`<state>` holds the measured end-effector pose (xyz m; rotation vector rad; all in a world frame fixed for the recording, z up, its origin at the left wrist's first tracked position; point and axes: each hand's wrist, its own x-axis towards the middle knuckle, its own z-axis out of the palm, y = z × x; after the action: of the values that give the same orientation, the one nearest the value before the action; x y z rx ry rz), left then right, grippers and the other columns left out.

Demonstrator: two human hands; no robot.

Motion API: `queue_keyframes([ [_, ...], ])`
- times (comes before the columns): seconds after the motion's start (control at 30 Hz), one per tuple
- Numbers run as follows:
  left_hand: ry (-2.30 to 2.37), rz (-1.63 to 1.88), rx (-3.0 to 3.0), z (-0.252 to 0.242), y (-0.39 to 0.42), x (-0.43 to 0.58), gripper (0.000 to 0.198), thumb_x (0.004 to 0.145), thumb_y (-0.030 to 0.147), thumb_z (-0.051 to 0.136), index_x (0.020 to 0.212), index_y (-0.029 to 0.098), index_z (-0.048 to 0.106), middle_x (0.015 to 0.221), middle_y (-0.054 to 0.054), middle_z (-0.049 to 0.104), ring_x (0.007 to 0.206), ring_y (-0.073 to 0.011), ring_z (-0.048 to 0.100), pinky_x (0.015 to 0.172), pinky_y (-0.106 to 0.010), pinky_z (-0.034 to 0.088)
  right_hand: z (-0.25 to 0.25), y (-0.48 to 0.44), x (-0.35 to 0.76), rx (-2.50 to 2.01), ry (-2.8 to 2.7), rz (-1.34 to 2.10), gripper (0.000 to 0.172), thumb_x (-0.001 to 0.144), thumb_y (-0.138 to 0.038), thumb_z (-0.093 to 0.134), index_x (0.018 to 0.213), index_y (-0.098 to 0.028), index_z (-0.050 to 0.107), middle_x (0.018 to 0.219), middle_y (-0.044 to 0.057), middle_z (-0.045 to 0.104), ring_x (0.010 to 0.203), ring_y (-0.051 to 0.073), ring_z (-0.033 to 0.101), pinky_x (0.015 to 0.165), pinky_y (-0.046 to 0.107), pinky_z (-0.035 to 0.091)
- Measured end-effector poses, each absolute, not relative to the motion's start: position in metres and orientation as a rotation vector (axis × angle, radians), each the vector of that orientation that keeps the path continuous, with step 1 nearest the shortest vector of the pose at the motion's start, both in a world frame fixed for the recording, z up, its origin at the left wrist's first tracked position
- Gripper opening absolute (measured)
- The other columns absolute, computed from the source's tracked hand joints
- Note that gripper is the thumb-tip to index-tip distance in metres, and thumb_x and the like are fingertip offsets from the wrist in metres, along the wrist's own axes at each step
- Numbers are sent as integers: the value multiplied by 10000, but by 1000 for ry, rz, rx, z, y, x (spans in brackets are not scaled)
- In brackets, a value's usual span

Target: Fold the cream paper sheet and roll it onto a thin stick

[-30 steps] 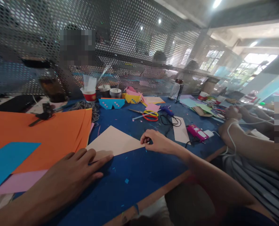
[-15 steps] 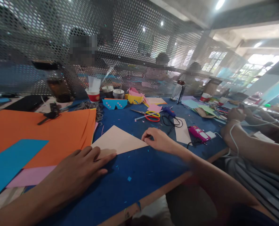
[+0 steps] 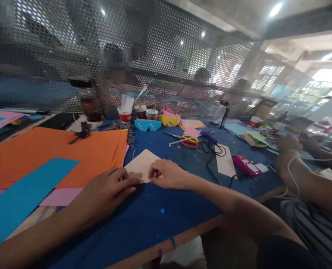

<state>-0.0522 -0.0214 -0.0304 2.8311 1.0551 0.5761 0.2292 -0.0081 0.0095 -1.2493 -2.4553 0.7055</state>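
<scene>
Touching pale paper (image 3: 140,163), the hands (image 3: 106,191) (image 3: 171,175), left loose, right curled, grip unclear, face a cup (image 3: 125,116) holding something white (image 3: 127,101).

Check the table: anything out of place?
A small blue paper scrap lies loose near the front edge of the blue tabletop, like stray litter; a looped black cord untidily overlaps a pale paper strip.

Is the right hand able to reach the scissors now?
Probably yes: no obstacle seems to stand on the blue tabletop between the right hand and the scissors, though it must leave the pale paper first.
</scene>
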Motion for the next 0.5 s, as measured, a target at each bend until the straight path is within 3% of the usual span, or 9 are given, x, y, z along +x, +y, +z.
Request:
queue_keyframes([
  [0.17,1233,633,2528,-29,-14,-49,433,1139,532,472,1061,258,799,1013,-59,778,977,-244,722,803,-344,534,8,-13,230,-1234,-2443,681,107,903,-107,729,955,-200,723,952,12,730,893,168,644,852,288,438],
  [0.5,1497,294,2369,8,-15,-6,354,979,539,562,839,229,661,917,-80,758,857,-277,700,711,-368,429,-4,-11,230,-1197,-2439,607,84,925,-147,721,984,-205,730,973,22,729,939,193,636,907,325,422],
])
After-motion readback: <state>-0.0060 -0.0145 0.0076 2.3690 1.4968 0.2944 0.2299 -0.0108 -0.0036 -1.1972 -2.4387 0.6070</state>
